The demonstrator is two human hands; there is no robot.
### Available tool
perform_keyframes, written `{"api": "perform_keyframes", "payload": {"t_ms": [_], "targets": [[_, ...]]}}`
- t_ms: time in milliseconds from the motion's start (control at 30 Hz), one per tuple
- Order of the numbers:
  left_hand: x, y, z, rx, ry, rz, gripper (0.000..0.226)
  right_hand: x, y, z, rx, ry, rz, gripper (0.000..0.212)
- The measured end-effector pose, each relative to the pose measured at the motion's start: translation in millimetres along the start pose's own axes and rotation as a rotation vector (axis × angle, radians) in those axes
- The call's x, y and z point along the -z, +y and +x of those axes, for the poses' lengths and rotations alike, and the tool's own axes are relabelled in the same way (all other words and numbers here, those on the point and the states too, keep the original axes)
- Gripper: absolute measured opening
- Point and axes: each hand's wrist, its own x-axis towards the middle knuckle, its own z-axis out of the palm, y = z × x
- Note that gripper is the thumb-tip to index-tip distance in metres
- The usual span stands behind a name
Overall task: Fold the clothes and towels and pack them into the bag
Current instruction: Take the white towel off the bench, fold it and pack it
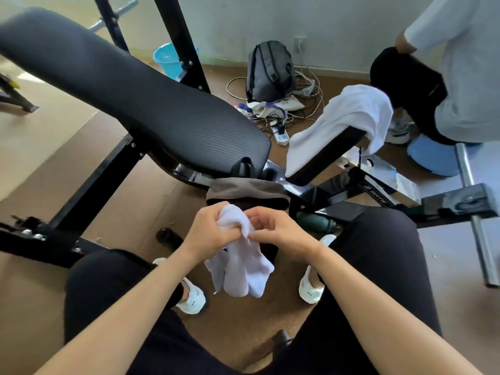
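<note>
Between my knees, my left hand (pixel 210 234) grips and my right hand (pixel 284 234) pinches the socks (pixel 243 272), hanging lengthwise toward me, with the bag (pixel 243 188) just beyond.

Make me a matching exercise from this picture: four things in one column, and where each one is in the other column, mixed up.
Things
1. white socks
2. white towel
3. grey backpack
4. blue bucket

Places
A. on the floor by the wall
B. behind the black bench upright
C. held by the left hand and the right hand
D. draped over the small bench pad

Pairs: 1-C, 2-D, 3-A, 4-B
</note>
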Motion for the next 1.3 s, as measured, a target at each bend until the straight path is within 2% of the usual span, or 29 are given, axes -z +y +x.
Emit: {"api": "perform_keyframes", "payload": {"t_ms": [100,200,300,400,500,600,700,767,933,1067,1167,1300], "targets": [[-10,-14,-25,0.053,0.089,-0.043,0.02,-14,11,-4,0.007,-0.023,-0.226,0.033],[-18,-26,-42,0.1,0.108,-0.078,0.029,-27,25,-5,0.007,-0.052,-0.361,0.027],[-14,-38,-46,0.135,0.113,-0.063,0.039,-28,38,-2,-0.018,0.048,-0.447,0.026],[-5,-51,-46,0.159,0.215,0.034,0.056,-22,46,5,-0.042,0.175,-0.51,0.02],[2,-63,-46,0.294,0.27,0.286,0.038,-16,44,8,-0.021,0.27,-0.531,0.038],[5,-69,-46,0.35,0.278,0.496,0.013,-12,34,10,0.011,0.282,-0.542,0.02],[7,-72,-46,0.316,0.279,0.609,0.01,-8,21,10,0.048,0.324,-0.617,0.012],[8,-74,-48,0.3,0.307,0.608,0.005,-6,17,7,0.074,0.368,-0.651,0.012],[11,-84,-48,0.344,0.367,0.506,0.019,6,34,-5,-0.034,0.487,-0.607,0.018],[17,-85,-45,0.367,0.445,0.455,0.022,14,40,-10,-0.109,0.569,-0.632,0.036],[31,-89,-42,0.418,0.552,0.389,0.026,24,39,-11,-0.169,0.62,-0.66,0.042],[41,-85,-41,0.464,0.618,0.34,0.024,39,36,-12,-0.3,0.683,-0.653,0.055]]}}
